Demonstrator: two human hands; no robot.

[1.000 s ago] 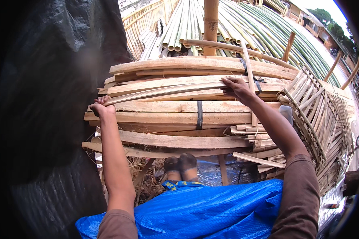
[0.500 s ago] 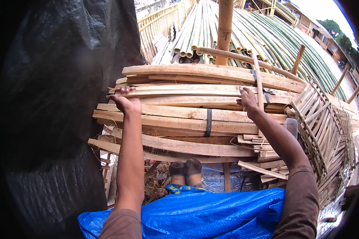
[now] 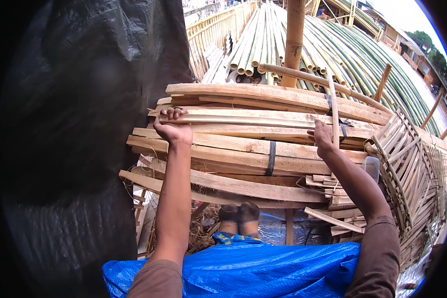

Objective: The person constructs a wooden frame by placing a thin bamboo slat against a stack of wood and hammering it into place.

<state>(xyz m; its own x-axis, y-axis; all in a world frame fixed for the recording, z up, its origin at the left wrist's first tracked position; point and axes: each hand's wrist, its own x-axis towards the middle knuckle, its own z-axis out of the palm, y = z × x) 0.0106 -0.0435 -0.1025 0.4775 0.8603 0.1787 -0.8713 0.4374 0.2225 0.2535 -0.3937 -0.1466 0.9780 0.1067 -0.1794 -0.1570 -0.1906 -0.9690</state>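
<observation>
A stack of flat split-bamboo slats (image 3: 243, 144) lies crosswise in front of me, bound by a dark strap (image 3: 270, 158). My left hand (image 3: 173, 129) curls over the left end of an upper bundle of slats, fingers hooked on its top edge. My right hand (image 3: 322, 139) grips the same bundle toward its right side, next to a thin upright strip (image 3: 334, 109). Both forearms reach up from brown sleeves. A blue tarp (image 3: 263, 270) covers my lap, and my two feet in dark sandals (image 3: 239, 214) show below the stack.
A black plastic sheet (image 3: 84, 124) hangs along the left. Behind the stack stands an upright bamboo post (image 3: 294, 39) amid long green bamboo poles (image 3: 352, 59). A woven bamboo lattice panel (image 3: 412, 174) leans at the right. Loose offcuts and shavings (image 3: 203, 233) lie underneath.
Both hands have come closer together on the slats: the left moved up and rightward, the right moved down and nearer to me. The view shifted slightly upward over the stack.
</observation>
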